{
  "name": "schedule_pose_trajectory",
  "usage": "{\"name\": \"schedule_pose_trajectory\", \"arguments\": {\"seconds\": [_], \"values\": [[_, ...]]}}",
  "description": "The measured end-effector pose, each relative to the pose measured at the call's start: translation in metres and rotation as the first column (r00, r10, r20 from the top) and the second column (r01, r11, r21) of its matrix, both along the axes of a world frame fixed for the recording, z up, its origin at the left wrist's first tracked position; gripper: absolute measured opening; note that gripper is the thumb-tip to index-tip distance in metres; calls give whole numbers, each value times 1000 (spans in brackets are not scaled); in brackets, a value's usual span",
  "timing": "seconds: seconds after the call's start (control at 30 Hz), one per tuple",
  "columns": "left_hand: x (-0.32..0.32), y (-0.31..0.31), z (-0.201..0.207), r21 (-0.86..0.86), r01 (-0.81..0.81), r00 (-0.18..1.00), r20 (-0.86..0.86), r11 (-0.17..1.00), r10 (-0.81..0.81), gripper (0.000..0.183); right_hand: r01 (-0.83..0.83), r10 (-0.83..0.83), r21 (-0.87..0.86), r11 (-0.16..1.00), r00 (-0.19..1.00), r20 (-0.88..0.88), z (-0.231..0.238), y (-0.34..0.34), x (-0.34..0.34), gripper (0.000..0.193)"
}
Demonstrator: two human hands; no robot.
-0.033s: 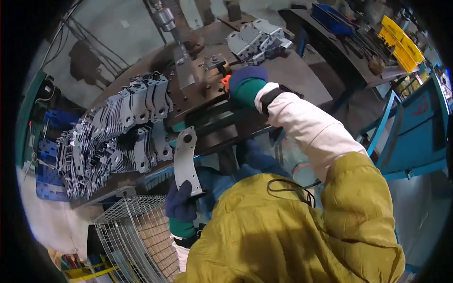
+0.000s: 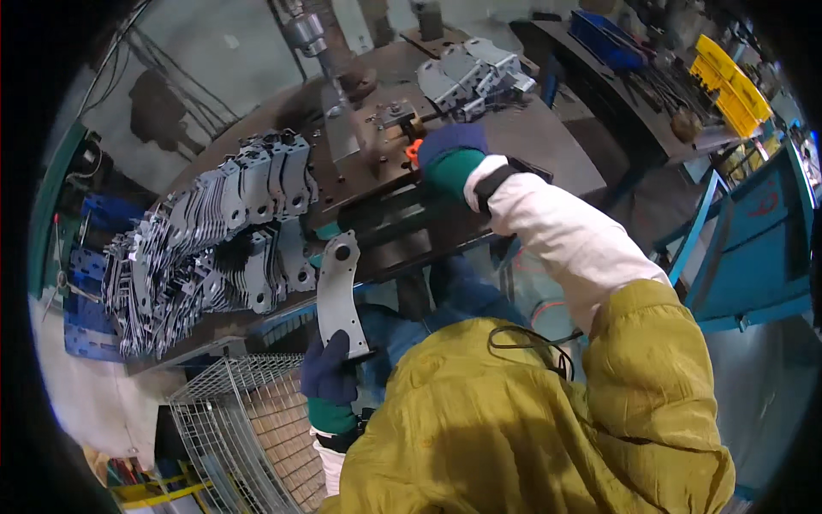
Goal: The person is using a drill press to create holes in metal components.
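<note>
My left hand [image 2: 330, 368], in a dark blue glove with a green cuff, grips the lower end of a curved grey metal plate [image 2: 340, 287]. The plate stands nearly upright off the table's front edge, a round hole near its top. My right hand [image 2: 454, 147], gloved alike, is stretched out over the workbench. It is closed at an orange-red handle [image 2: 413, 154], whose end sticks out on the left; its fingers are mostly hidden. Left of that hand lies a metal fixture [image 2: 394, 116] with bolts, beside the upright spindle [image 2: 310, 36] of a machine.
Stacked curved metal plates [image 2: 248, 193] crowd the bench's left side. More bent metal parts [image 2: 471, 75] lie behind my right hand. A wire basket [image 2: 231, 403] stands below on the left. A second table at the right bears a blue bin [image 2: 606, 38] and a yellow crate [image 2: 728, 86].
</note>
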State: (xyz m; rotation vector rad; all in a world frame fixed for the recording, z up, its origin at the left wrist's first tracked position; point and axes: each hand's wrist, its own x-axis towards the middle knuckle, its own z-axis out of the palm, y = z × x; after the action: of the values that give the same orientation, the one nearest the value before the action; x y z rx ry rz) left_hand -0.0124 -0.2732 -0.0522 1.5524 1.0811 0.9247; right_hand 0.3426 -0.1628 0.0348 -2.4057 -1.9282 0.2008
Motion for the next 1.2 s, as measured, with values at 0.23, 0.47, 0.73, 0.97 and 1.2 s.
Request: {"name": "schedule_pose_trajectory", "arguments": {"seconds": [0.23, 0.47, 0.73, 0.97, 1.2], "values": [[-27, -5, -26, -44, -25, 987, 155, 999, 32, 42, -277, 282, -147, 950, 959, 15, 31, 3, 23, 37], [-30, -2, -26, 102, -24, 999, -29, 994, 27, 45, -148, 151, -136, 980, 988, 16, 32, 25, 18, 41], [-20, -2, -15, -227, 24, 903, 422, 973, 76, 46, -198, 203, -97, 975, 978, 44, 22, 37, 27, 29], [-19, -5, 6, -485, 100, 804, 554, 869, 217, 47, -192, 237, -215, 957, 950, 206, 37, 27, -8, 32], [-30, -6, -11, -104, 51, 953, 304, 993, -17, 45, -183, 163, -46, 982, 945, -285, 26, 34, 55, 41]]}}
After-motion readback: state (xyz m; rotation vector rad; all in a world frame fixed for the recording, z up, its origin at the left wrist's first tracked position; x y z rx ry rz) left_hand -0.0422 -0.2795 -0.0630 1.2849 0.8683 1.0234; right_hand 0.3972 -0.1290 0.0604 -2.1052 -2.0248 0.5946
